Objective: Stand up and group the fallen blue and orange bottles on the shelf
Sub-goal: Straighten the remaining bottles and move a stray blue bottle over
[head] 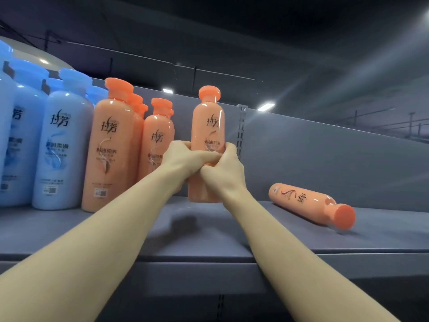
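An upright orange bottle [208,126] stands on the grey shelf [209,231], gripped around its lower half by both hands. My left hand [183,159] wraps it from the left and my right hand [222,168] from the right, thumbs overlapping in front. Left of it stand several orange bottles [111,145] in a group, and further left several blue bottles [60,140], all upright. One orange bottle [308,202] lies on its side at the right, cap pointing toward me.
The shelf's grey back panel [325,154] rises behind the bottles, with a slotted upright post [241,129] just right of the held bottle. The shelf's front edge [209,263] runs under my forearms.
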Tool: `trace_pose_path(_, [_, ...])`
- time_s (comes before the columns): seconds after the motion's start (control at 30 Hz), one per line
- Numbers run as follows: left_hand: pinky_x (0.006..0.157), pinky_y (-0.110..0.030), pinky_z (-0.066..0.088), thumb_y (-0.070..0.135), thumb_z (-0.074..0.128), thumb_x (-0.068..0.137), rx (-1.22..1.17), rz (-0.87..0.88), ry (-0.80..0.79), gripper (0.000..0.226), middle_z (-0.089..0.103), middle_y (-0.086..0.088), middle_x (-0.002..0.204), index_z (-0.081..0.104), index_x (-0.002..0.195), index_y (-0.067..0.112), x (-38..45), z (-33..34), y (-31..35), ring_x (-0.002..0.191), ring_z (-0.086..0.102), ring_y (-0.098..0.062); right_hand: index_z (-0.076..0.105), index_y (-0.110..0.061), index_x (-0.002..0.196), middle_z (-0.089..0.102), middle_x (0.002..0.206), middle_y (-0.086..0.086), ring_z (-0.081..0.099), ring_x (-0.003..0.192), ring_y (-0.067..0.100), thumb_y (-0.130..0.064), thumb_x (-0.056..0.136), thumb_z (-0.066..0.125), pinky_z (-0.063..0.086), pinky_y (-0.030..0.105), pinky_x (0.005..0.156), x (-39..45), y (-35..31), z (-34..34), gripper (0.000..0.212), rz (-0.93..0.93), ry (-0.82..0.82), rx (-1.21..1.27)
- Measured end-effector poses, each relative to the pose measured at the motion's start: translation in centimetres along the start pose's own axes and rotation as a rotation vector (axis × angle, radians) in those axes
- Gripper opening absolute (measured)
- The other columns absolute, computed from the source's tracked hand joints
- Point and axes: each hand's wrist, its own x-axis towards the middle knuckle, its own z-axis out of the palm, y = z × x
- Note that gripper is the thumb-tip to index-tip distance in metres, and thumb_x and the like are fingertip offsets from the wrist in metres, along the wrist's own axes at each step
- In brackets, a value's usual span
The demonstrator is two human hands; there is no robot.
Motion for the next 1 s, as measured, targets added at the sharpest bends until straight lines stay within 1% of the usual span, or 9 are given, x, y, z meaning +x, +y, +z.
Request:
trace_pose_path(0.13, [0.055,-0.024,0.046,0.027,0.080,0.063,0.035,0.031,-0.004,0.031,0.071,-0.002,0.083,0.072,0.092,0.018,-0.2,-0.2,0.0,0.065,0.062,-0.015,0.045,-0.016,0.117,0.060,0.112,0.004,0.059,0.100,0.026,-0.012,0.076,0.062,0.053,0.041,0.088,0.2,0.2,-0.2,0.045,0.008,-0.012,0.052])
trace_pose_path(0.3, [0.057,-0.025,0.046,0.024,0.078,0.062,0.036,0.050,0.039,0.036,0.071,0.000,0.087,0.070,0.097,0.020,-0.1,-0.5,-0.1,0.069,0.063,-0.015,0.046,-0.020,0.124,0.064,0.109,0.000,0.064,0.099,0.024,-0.004,0.072,0.068,0.056,0.035,0.074,0.3,0.6,-0.4,0.058,0.086,-0.116,0.315])
trace_pose_path(0.4, [0.070,-0.031,0.053,0.022,0.078,0.063,0.021,0.082,0.036,0.048,0.069,0.001,0.094,0.060,0.108,0.022,-0.1,-0.8,-0.2,0.081,0.065,-0.017,0.051,-0.009,0.122,0.066,0.112,0.009,0.066,0.099,0.029,0.000,0.074,0.068,0.055,0.035,0.072,0.5,0.6,-0.7,0.051,0.202,-0.205,0.435])
trace_pose_path(0.57, [0.075,-0.032,0.054,0.019,0.079,0.064,0.063,0.162,0.026,0.067,0.066,0.004,0.103,0.050,0.123,0.029,-0.4,-0.9,-0.1,0.089,0.064,-0.017,0.060,-0.011,0.108,0.066,0.096,0.005,0.068,0.093,0.029,-0.005,0.070,0.072,0.057,0.037,0.071,0.7,0.9,-0.3,0.040,0.170,-0.165,0.330])
trace_pose_path(0.73, [0.085,-0.037,0.055,0.023,0.078,0.064,0.139,0.214,0.021,0.062,0.066,0.004,0.105,0.052,0.119,0.029,-0.8,-1.1,-0.1,0.095,0.064,-0.017,0.063,-0.013,0.100,0.066,0.092,0.004,0.067,0.089,0.027,-0.006,0.063,0.069,0.058,0.036,0.072,0.6,1.0,0.0,0.038,0.129,-0.099,0.291])
trace_pose_path(0.8, [0.081,-0.031,0.052,0.025,0.076,0.066,0.195,0.229,0.030,0.053,0.065,0.006,0.104,0.052,0.113,0.027,-0.9,-1.5,-0.3,0.095,0.062,-0.016,0.064,-0.012,0.100,0.068,0.094,0.005,0.067,0.090,0.027,-0.005,0.065,0.068,0.058,0.036,0.073,0.4,1.1,0.3,0.036,0.120,-0.107,0.263])
trace_pose_path(0.9, [0.067,-0.020,0.045,0.031,0.076,0.068,0.311,0.243,0.054,0.046,0.061,0.010,0.097,0.052,0.108,0.029,-1.2,-2.8,-0.5,0.087,0.058,-0.012,0.064,-0.013,0.101,0.068,0.094,0.003,0.067,0.089,0.024,-0.011,0.057,0.070,0.058,0.037,0.075,0.2,0.8,0.9,0.044,0.109,-0.153,0.211])
trace_pose_path(0.93, [0.064,-0.018,0.044,0.034,0.076,0.068,0.350,0.242,0.062,0.044,0.061,0.010,0.096,0.052,0.106,0.030,-1.3,-3.3,-0.6,0.084,0.057,-0.010,0.064,-0.013,0.100,0.067,0.094,0.002,0.066,0.089,0.024,-0.012,0.054,0.070,0.058,0.037,0.076,0.1,0.6,1.2,0.046,0.104,-0.169,0.202])
trace_pose_path(1.0, [0.071,-0.025,0.050,0.040,0.075,0.068,0.427,0.249,0.089,0.045,0.064,0.009,0.098,0.054,0.106,0.029,-1.6,-4.4,-0.8,0.086,0.060,-0.013,0.062,-0.012,0.098,0.066,0.095,0.002,0.065,0.090,0.024,-0.012,0.054,0.070,0.057,0.037,0.076,0.0,0.1,1.7,0.045,0.087,-0.192,0.180])
